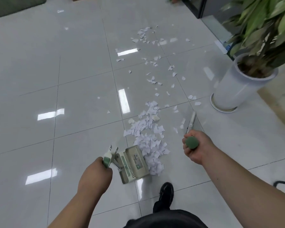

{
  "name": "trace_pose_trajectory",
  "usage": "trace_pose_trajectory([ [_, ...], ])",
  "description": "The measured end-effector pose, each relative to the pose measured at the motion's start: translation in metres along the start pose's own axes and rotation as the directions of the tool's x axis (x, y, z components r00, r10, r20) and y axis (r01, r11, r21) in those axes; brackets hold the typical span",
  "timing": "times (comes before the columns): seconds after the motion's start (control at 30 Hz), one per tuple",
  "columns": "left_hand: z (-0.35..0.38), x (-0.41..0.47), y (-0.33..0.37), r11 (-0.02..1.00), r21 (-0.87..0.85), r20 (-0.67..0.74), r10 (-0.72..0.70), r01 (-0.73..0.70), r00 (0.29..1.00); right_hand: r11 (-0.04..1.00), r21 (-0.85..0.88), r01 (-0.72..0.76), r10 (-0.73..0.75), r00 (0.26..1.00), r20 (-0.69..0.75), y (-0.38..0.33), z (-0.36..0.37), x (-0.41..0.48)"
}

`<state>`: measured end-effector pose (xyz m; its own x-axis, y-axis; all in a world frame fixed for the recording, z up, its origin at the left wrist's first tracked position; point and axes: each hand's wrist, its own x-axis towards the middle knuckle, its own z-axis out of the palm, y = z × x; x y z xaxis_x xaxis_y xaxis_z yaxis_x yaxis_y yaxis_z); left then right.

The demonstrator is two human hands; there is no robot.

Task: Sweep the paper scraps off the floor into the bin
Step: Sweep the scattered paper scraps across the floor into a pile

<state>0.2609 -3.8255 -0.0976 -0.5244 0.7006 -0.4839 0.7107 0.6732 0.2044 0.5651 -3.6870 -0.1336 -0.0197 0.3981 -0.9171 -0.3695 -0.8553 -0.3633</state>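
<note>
- Two-handedly working: clenching the left hand (96, 171) round the green grip of the dustpan handle (106, 161), and clenching the right hand (194, 149) round the green-capped broom handle (192, 120).
- Keeping the dustpan (133, 163) standing on the floor (39, 76) with its edge touching the big heap of paper scraps (148, 137), probably for catching them on a stroke.
- Holding the broom out just right of that heap, likely readying a pull toward the pan; not seeing the bristles plainly.
- Leaving a thinner trail of scraps (152, 63) lying farther off, left of the potted plant (237, 89).
- Finding no bin anywhere in view.
- Failing to read the small labels on the dustpan, all being too blurred.
</note>
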Motion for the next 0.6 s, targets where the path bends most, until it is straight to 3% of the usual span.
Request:
trace_pose_trajectory([
  [0.33, 0.006, -0.034, -0.108, 0.999, -0.034, 0.021, 0.023, -0.022, 1.000, 0.999, -0.023, -0.026, 0.023, 0.991, -0.132, 0.132, 0.025, -0.074],
  [0.6, 0.006, -0.067, -0.200, 0.993, -0.111, 0.013, -0.045, 0.047, 0.999, 0.985, 0.084, -0.154, 0.154, 0.988, 0.006, 0.232, 0.088, -0.103],
])
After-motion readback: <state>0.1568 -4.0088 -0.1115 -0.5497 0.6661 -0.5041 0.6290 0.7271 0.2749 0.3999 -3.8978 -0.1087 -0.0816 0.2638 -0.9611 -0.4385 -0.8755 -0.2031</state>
